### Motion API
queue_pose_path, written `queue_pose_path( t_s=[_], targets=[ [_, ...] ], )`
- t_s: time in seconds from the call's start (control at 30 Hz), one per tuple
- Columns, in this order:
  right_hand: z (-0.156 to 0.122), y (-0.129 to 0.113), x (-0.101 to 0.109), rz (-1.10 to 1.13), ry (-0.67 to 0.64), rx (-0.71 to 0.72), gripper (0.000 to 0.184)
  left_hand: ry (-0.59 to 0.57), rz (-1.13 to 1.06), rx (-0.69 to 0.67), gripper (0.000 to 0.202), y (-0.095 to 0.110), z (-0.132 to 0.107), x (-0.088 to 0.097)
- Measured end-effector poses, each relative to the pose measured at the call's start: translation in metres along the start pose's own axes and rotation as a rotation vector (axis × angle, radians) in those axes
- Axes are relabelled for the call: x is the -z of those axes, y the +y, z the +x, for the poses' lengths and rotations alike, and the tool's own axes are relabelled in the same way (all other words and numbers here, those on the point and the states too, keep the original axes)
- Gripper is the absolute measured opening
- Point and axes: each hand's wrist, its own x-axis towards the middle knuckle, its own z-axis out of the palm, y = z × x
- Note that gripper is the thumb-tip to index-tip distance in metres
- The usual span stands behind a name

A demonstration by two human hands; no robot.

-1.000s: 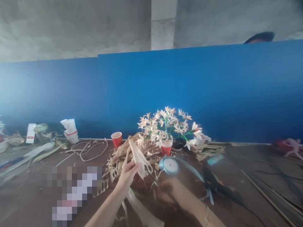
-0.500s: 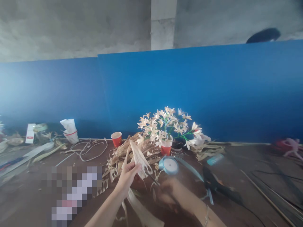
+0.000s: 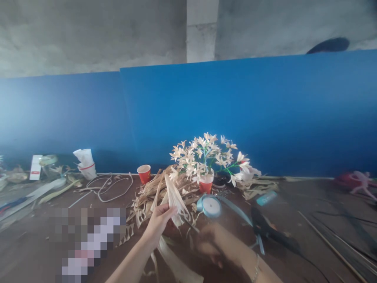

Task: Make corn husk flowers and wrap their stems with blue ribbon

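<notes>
My left hand (image 3: pixel 157 225) is closed on a pale dried corn husk strip (image 3: pixel 174 197) and holds it upright over the brown table (image 3: pixel 35 243). My right hand (image 3: pixel 212 243) is low beside it, dim and blurred, with the fingers curled near the husk's lower end; what they grip is unclear. Behind them lies a heap of dried husks (image 3: pixel 153 192). A bunch of cream husk flowers (image 3: pixel 203 153) stands in a red cup (image 3: pixel 205 184).
A light blue ribbon spool (image 3: pixel 209 206) lies right of the husk. A black glue gun (image 3: pixel 266 232) rests further right. A red cup (image 3: pixel 144 173), white cups (image 3: pixel 85 162) and a coiled cord (image 3: pixel 108 184) sit near the blue partition (image 3: pixel 235 114). Thin sticks (image 3: pixel 330 239) lie at right.
My left hand has tilted the husk strip slightly. My right hand has shifted a little lower. The view has drifted slightly.
</notes>
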Motion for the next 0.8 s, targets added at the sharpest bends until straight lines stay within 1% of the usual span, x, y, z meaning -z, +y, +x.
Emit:
queue_pose_path(
  t_s=[0.17,0.33,0.47,0.53,0.6,0.8],
  targets=[
    [-0.003,-0.004,0.000,-0.006,-0.003,-0.014,0.018,-0.008,-0.028,-0.025,0.024,0.002,-0.002,-0.002],
    [-0.001,0.000,0.000,0.024,0.016,-0.030,0.018,-0.005,0.029,0.027,0.025,0.003,-0.003,-0.002],
    [-0.002,-0.002,0.002,-0.025,-0.016,0.001,0.016,-0.020,0.048,0.042,0.026,0.003,-0.003,0.000],
    [-0.002,-0.002,0.004,-0.040,-0.030,0.011,0.016,-0.045,0.036,0.054,0.028,0.002,-0.003,0.000],
    [-0.001,0.001,0.006,-0.032,-0.035,-0.001,0.016,-0.066,0.027,0.063,0.028,0.000,-0.003,0.001],
    [0.005,0.013,0.009,-0.009,-0.050,-0.020,0.017,-0.062,0.017,0.066,0.030,-0.001,-0.003,0.001]
  ],
)
